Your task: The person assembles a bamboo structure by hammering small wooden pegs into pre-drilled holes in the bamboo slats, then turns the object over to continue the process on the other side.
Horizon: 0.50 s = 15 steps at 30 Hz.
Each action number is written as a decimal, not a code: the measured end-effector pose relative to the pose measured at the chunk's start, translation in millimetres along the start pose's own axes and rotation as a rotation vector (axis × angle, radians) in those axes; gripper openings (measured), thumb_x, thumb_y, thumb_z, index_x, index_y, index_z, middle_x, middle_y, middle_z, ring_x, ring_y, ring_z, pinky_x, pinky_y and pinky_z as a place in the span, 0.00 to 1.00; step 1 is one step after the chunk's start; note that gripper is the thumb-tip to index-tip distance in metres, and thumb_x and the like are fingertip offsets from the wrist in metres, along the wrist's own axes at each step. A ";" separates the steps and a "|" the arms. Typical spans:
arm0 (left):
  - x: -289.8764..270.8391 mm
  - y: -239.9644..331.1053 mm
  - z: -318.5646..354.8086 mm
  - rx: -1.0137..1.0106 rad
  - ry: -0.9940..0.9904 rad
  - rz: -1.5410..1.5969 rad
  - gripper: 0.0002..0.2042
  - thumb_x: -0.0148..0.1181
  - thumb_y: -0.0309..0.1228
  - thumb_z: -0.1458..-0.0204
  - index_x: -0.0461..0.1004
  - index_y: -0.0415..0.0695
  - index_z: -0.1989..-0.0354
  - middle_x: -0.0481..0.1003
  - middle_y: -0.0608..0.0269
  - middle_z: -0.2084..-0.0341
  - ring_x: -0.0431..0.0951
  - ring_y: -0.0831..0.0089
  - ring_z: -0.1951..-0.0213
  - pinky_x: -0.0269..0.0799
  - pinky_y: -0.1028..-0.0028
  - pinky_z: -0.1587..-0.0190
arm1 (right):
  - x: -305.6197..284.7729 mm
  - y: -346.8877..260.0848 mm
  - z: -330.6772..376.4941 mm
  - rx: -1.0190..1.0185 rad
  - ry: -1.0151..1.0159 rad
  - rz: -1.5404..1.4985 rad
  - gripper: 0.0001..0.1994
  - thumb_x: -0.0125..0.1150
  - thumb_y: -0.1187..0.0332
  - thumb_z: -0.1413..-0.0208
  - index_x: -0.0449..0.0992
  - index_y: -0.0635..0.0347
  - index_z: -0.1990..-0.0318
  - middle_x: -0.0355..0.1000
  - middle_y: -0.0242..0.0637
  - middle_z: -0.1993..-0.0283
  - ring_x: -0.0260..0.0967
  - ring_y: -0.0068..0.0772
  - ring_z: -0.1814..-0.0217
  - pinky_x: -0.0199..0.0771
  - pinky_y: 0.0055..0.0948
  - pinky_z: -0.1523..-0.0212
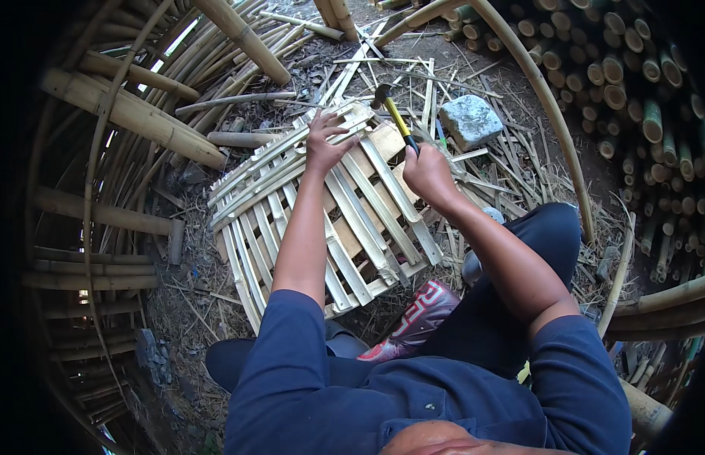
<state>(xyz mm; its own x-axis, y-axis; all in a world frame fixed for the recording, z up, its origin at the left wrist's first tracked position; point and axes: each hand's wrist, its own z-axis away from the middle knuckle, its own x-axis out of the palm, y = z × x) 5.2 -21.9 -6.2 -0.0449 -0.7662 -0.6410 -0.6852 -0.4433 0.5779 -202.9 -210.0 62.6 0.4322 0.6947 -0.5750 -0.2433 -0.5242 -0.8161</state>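
Note:
A claw hammer (396, 115) with a yellow and black handle is gripped in my right hand (428, 173), its dark head raised near the far edge of a slatted bamboo panel (374, 199). The panel lies on the ground in front of me, made of pale split strips crossing one another, with flat board pieces visible between them. My left hand (327, 142) rests at the panel's far side, fingers spread over the upper crossing strips. Whether a nail or anything small sits under those fingers is too small to tell.
A pale stone block (471, 121) sits beyond my right hand among loose bamboo slivers (512, 144). Stacked cut bamboo poles (614, 70) fill the far right. Bamboo poles (133, 114) form a frame on the left. A patterned red and grey packet (417, 322) lies by my legs.

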 end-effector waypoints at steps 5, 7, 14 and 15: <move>-35.6 8.1 16.8 -0.083 0.049 -0.099 0.12 0.74 0.40 0.50 0.87 0.52 0.57 0.71 0.57 0.35 0.56 0.51 0.25 0.36 0.43 0.23 | -5.3 8.1 -3.7 0.027 -0.033 -0.001 0.19 0.57 0.63 0.35 0.79 0.77 0.65 0.77 0.66 0.68 0.78 0.66 0.63 0.77 0.52 0.57; -68.8 10.7 40.4 -0.286 0.052 -0.197 0.16 0.72 0.39 0.48 0.85 0.50 0.52 0.70 0.54 0.35 0.60 0.53 0.27 0.41 0.46 0.24 | -12.1 1.5 2.9 0.045 -0.203 0.115 0.20 0.61 0.61 0.37 0.80 0.77 0.67 0.77 0.67 0.67 0.79 0.66 0.62 0.78 0.51 0.57; -198.0 12.1 185.4 -1.217 -0.014 -0.524 0.53 0.69 0.51 0.53 0.46 0.35 0.24 0.52 0.33 0.27 0.54 0.43 0.26 0.54 0.52 0.26 | 10.9 25.5 6.1 0.004 -0.267 0.241 0.24 0.72 0.57 0.43 0.78 0.79 0.70 0.77 0.64 0.69 0.79 0.59 0.63 0.79 0.48 0.58; -209.2 12.9 210.4 -1.278 -0.007 -0.541 0.54 0.69 0.51 0.52 0.45 0.34 0.24 0.52 0.32 0.27 0.53 0.42 0.26 0.54 0.53 0.26 | 13.3 23.0 9.0 0.049 -0.312 0.252 0.27 0.75 0.55 0.45 0.77 0.79 0.69 0.77 0.61 0.70 0.79 0.53 0.66 0.78 0.49 0.61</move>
<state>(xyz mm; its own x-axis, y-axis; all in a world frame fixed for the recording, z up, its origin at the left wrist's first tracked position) -147.2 230.6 29.1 0.0038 -0.3638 -0.9315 0.5152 -0.7977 0.3136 -210.6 -208.3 35.6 0.0712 0.6676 -0.7411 -0.3527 -0.6782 -0.6447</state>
